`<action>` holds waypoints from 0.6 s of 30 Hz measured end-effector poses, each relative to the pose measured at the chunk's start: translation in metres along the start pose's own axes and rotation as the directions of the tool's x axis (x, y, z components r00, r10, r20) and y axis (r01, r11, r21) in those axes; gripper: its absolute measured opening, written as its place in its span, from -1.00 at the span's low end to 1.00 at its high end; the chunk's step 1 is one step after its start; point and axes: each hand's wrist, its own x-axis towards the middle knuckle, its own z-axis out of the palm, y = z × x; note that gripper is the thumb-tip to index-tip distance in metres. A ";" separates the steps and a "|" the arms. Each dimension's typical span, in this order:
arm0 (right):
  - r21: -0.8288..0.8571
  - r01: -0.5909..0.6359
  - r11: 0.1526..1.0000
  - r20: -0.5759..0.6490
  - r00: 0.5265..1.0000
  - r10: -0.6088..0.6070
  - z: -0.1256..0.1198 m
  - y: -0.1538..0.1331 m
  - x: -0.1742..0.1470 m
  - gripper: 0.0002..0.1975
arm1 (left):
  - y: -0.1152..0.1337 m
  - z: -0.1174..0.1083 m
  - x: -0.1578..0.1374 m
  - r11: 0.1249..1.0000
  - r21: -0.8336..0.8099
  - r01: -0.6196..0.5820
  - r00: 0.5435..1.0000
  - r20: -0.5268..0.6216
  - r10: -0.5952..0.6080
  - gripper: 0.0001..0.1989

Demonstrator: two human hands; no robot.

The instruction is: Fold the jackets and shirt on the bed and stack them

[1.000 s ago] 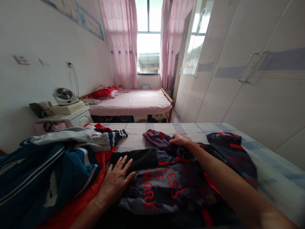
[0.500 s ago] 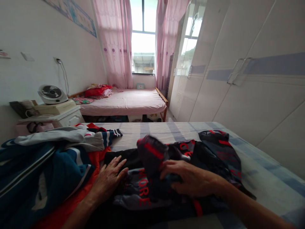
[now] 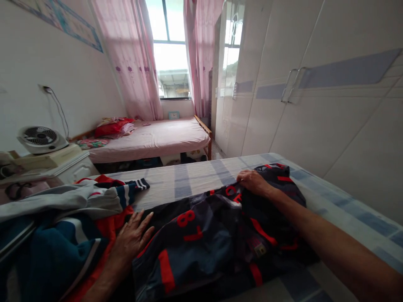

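Note:
A dark jacket (image 3: 214, 247) with red letters, numerals and stripes lies spread across the bed in front of me. My left hand (image 3: 135, 233) rests on its left side, fingers spread and pressing the black cloth. At the jacket's far edge, right of the middle, my right hand (image 3: 252, 182) has its fingers curled on the fabric; the fingertips are partly hidden. Just right of that hand bunches a dark part of the jacket with red marks. To the left is a heap of clothes, with a teal and grey garment (image 3: 53, 239) over an orange one (image 3: 107, 228).
The bed has a blue-and-white checked sheet (image 3: 217, 170). Beyond it stands a second bed with a pink sheet (image 3: 163, 136). A small fan (image 3: 42, 138) sits on a white cabinet (image 3: 82, 167) at the left. White wardrobes (image 3: 315, 134) line the right side.
My right hand has moved away and rightward to the far edge. The piece it was lifting now lies down, and red numerals show where "MORE" was visible. The view has turned right.

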 end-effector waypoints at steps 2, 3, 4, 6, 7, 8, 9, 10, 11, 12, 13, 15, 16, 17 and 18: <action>0.006 -0.084 0.996 -0.072 0.994 0.084 0.006 0.007 0.005 -0.76 | 0.002 0.002 -0.004 0.999 0.006 0.035 0.996 0.078 -0.035 -0.50; 0.013 -0.123 0.992 -0.095 0.988 0.123 0.010 0.011 0.006 -0.75 | 0.004 0.001 -0.005 0.999 -0.002 0.045 0.993 0.107 -0.044 -0.50; 0.024 -0.153 0.988 -0.105 0.982 0.155 0.016 0.014 0.007 -0.75 | 0.006 -0.002 -0.006 0.998 -0.017 0.056 0.990 0.127 -0.053 -0.49; 0.056 -0.182 0.982 -0.095 0.978 0.187 0.028 0.019 0.005 -0.74 | 0.012 -0.012 -0.005 0.992 -0.075 0.098 0.987 0.132 -0.088 -0.48; 0.074 -0.188 0.979 -0.093 0.976 0.195 0.034 0.020 0.004 -0.71 | 0.015 -0.020 -0.005 0.984 -0.123 0.129 0.986 0.119 -0.114 -0.48; 0.091 -0.193 0.977 -0.097 0.975 0.202 0.038 0.020 0.002 -0.66 | 0.018 -0.029 -0.005 0.969 -0.183 0.166 0.984 0.101 -0.149 -0.48; 0.102 -0.200 0.975 -0.109 0.972 0.210 0.040 0.020 0.000 -0.60 | 0.022 -0.038 -0.005 0.946 -0.251 0.205 0.978 0.094 -0.187 -0.48; 0.116 -0.204 0.972 -0.127 0.968 0.218 0.041 0.018 -0.002 -0.54 | 0.026 -0.048 -0.006 0.917 -0.319 0.239 0.970 0.108 -0.215 -0.48; 0.137 -0.201 0.970 -0.152 0.963 0.221 0.040 0.016 -0.004 -0.51 | 0.031 -0.058 -0.007 0.885 -0.378 0.271 0.962 0.147 -0.232 -0.47; 0.166 -0.187 0.968 -0.180 0.960 0.216 0.037 0.013 -0.007 -0.51 | 0.037 -0.066 -0.008 0.854 -0.421 0.305 0.949 0.207 -0.237 -0.48; 0.201 -0.158 0.967 -0.209 0.957 0.199 0.033 0.010 -0.009 -0.53 | 0.043 -0.073 -0.009 0.827 -0.446 0.341 0.931 0.280 -0.233 -0.48; 0.271 -0.062 0.961 -0.254 0.958 0.133 0.025 0.000 -0.014 -0.59 | 0.056 -0.082 -0.009 0.791 -0.467 0.395 0.892 0.400 -0.210 -0.45; 0.295 -0.011 0.956 -0.262 0.961 0.092 0.022 -0.006 -0.016 -0.62 | 0.063 -0.085 -0.009 0.777 -0.480 0.408 0.882 0.426 -0.200 -0.42; 0.305 0.028 0.952 -0.258 0.965 0.054 0.020 -0.013 -0.018 -0.63 | 0.069 -0.087 -0.007 0.761 -0.503 0.409 0.882 0.432 -0.189 -0.42; 0.306 0.051 0.951 -0.246 0.969 0.027 0.020 -0.019 -0.020 -0.63 | 0.074 -0.089 -0.005 0.742 -0.539 0.399 0.890 0.421 -0.173 -0.44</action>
